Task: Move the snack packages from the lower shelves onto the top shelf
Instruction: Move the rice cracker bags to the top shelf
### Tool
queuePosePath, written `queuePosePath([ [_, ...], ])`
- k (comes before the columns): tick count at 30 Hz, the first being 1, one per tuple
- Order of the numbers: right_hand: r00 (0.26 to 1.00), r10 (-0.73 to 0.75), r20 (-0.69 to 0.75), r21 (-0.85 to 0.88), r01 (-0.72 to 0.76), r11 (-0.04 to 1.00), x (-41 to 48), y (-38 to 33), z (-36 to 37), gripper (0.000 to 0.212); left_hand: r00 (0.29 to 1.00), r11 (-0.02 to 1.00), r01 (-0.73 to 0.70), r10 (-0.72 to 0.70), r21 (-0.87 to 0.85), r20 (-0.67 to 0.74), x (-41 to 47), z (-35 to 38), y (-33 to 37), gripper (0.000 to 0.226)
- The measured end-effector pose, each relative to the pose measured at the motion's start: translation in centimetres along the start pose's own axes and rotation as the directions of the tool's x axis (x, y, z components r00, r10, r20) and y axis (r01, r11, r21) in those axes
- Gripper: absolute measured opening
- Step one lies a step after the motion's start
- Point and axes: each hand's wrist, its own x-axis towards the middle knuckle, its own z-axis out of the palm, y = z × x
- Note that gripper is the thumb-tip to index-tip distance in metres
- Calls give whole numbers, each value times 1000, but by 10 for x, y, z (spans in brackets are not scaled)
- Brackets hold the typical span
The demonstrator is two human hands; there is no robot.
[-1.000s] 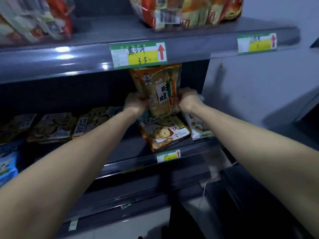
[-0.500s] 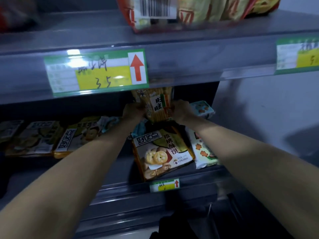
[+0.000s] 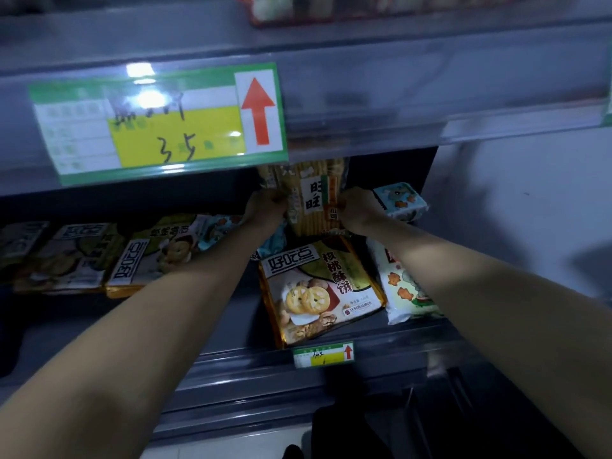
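Observation:
An orange rice-cracker package (image 3: 313, 197) stands upright at the back of the lower shelf (image 3: 381, 346), its top hidden behind the upper shelf's front edge. My left hand (image 3: 265, 207) grips its left side and my right hand (image 3: 356, 210) grips its right side. Below it lies a walnut-cookie package (image 3: 318, 289). To the right a white biscuit package (image 3: 402, 289) lies flat. The top shelf (image 3: 364, 38) carries red and orange packages (image 3: 331, 8) at the upper edge of view.
Several more cookie packages (image 3: 149, 253) lie in a row on the left of the lower shelf. A pale blue pack (image 3: 399, 200) sits at the back right. A big green price label (image 3: 155, 124) hangs on the upper shelf edge, a small label (image 3: 324, 354) below. A grey wall (image 3: 530, 226) stands right.
The view has moved closer to the shelves and dropped a little. Both hands stay on the orange package, which now sits lower and further behind the upper shelf edge.

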Motion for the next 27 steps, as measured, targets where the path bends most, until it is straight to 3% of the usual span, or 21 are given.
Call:
queuePosePath([
  [7,1000,16,-19,63,-15,998,-2,-1,10,25,984,975,-27,-13,219,177,1,5,-16,40],
  [12,998,18,-53,44,-15,999,0,0,12,24,977,949,-77,10,306,215,0,-3,-18,47],
  [19,982,29,-189,22,-26,999,1,-3,7,25,954,892,-135,0,432,299,1,-6,-21,34],
  [24,985,21,-171,55,-11,998,-2,-4,8,28,958,812,-207,54,545,283,2,-10,-27,41],
  [27,983,35,-179,94,-18,995,-3,-4,11,29,972,852,-170,64,496,225,5,-10,-25,37],
])
